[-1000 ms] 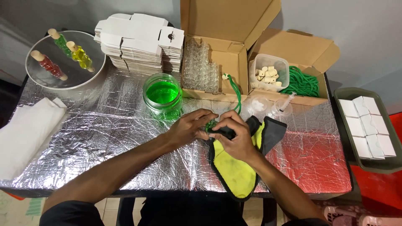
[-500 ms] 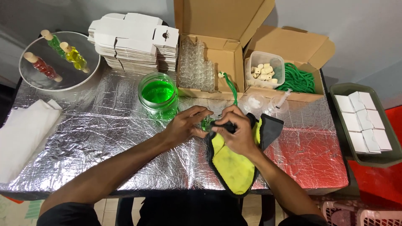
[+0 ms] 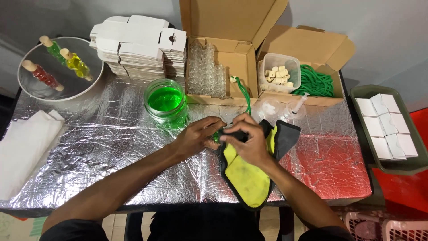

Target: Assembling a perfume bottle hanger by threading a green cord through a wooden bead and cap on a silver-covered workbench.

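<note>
Two hands meet near the middle of the foil-covered tabletop (image 3: 89,147), just in front of the jar of green liquid (image 3: 166,103). Between them sits a small green item (image 3: 217,135), mostly hidden, so its shape cannot be told. The left hand (image 3: 196,136) comes in from the left with its fingers curled toward the item, the fingertips touching or nearly touching it; whether they are clamped on it cannot be told. The right hand (image 3: 249,140) is closed over the top edge of a yellow cloth with dark trim (image 3: 247,176), pressing a fold of it against the green item from the right. The cloth lies under and below this hand, its lower end hanging past the near edge of the tabletop.

A green cord (image 3: 244,94) runs from the open cardboard box (image 3: 232,27) behind down toward the hands. That box holds rows of small clear bottles (image 3: 205,73). Just right of it, a second cardboard box (image 3: 307,44) holds a clear tub of pale stoppers (image 3: 278,76) and a coil of green cord (image 3: 317,82). A stack of flat white cartons (image 3: 133,47) stands at the back left, next to a round metal tray (image 3: 31,87) bearing three corked bottles of red, green and yellow liquid. Folded white cloth (image 3: 24,147) lies at the far left, and a green tray of white boxes (image 3: 388,127) sits well apart at the right.
</note>
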